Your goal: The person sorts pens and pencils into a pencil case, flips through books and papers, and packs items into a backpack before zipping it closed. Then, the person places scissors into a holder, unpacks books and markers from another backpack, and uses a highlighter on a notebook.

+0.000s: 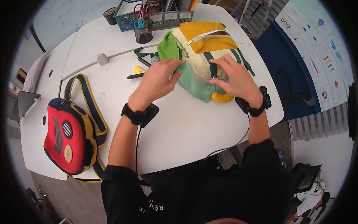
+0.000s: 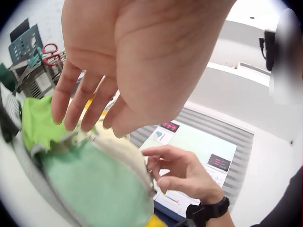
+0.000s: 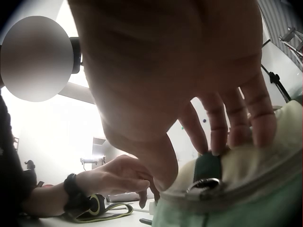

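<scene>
A backpack [image 1: 194,80] in mint green, cream and mustard yellow lies on the white table, with a lime-green side part [image 2: 40,123]. My left hand [image 1: 160,78] is at its left side, fingertips by the end of the curved zipper [image 2: 90,137]; thumb and fingers stand apart. On the other side, my right hand [image 1: 235,78] has its fingertips at the cream fabric beside a dark green strap [image 3: 207,170]. Its thumb is close to the zipper and the metal ring [image 3: 204,183]. Neither palm holds anything in the wrist views.
A red and navy backpack [image 1: 69,136] lies at the table's left. Black markers [image 1: 135,75] and a yellow highlighter [image 1: 139,70] are beside my left hand. Behind stand a pen cup [image 1: 143,36] with scissors [image 1: 142,12] and a blue basket [image 1: 125,23]. Cables hang from both wrists.
</scene>
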### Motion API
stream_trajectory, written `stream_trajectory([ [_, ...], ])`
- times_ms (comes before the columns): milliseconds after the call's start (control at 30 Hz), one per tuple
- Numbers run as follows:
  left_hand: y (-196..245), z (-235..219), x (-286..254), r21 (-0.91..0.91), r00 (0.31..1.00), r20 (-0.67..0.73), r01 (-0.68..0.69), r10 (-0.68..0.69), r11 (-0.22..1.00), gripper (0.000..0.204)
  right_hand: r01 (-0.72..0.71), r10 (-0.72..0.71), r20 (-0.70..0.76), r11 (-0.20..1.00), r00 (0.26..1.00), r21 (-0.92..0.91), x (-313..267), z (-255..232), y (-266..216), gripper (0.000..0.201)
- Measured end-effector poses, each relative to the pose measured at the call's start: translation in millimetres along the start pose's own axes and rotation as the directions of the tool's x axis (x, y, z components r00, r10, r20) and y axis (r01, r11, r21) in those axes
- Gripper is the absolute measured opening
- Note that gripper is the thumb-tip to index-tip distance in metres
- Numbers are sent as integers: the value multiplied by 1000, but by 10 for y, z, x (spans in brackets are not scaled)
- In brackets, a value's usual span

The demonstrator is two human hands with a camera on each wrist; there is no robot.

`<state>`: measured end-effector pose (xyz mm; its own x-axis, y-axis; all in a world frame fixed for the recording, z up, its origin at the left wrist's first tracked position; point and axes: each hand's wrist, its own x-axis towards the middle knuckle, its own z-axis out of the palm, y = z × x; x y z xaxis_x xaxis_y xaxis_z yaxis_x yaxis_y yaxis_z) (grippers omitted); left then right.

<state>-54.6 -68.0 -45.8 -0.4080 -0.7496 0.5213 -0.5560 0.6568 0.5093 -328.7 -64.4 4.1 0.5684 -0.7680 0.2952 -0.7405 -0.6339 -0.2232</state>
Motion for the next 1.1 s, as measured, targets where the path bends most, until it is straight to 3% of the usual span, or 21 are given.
stream_trajectory([
  [33,-29,98,-16,-3,1000,2,8,-8,1000,24,0,0,8,1000,1000,4,-64,87,36,54],
  [100,-55,259,-33,10,997,-24,69,-69,998,30,23,-9,-111,993,994,119,-204,255,94,56],
  [167,-180,430,-32,-4,993,-85,83,-83,997,30,59,-39,-187,993,982,104,-273,436,178,60],
  [233,-273,489,8,-14,990,-110,88,-89,996,31,8,39,-211,976,977,216,-383,598,316,51],
  [267,-283,517,75,-61,971,-163,169,-177,984,30,209,-121,-373,956,920,204,-356,653,394,38],
  [300,-276,558,138,-116,941,-209,246,-265,962,29,188,-94,-379,957,921,219,-382,681,413,38],
  [367,-240,586,276,-111,946,-194,241,-259,964,21,194,-45,-384,913,922,359,-399,663,394,26],
  [433,-255,588,343,55,980,-132,154,-146,986,14,212,-51,-413,910,909,355,-414,643,407,22],
  [567,-217,621,363,189,993,-92,97,-80,977,11,231,-60,-441,909,896,347,-474,594,422,13],
  [700,-170,621,336,106,987,-77,151,-143,983,13,264,-84,-485,912,871,315,-481,603,445,10],
  [867,-292,696,351,82,976,-170,154,-139,985,15,287,-86,-545,911,834,295,-488,607,426,10],
  [967,-258,644,359,105,981,-144,145,-129,984,14,280,-84,-542,915,836,290,-496,583,416,10],
  [1033,-194,541,364,230,994,-50,104,-95,968,14,276,-78,-540,914,838,296,-481,567,424,10],
  [1067,-138,487,356,228,993,-56,110,-100,968,14,278,-71,-548,911,833,304,-479,573,430,10],
  [1100,-78,412,343,178,991,27,126,-133,976,14,281,-66,-555,907,830,313,-476,580,431,9],
])
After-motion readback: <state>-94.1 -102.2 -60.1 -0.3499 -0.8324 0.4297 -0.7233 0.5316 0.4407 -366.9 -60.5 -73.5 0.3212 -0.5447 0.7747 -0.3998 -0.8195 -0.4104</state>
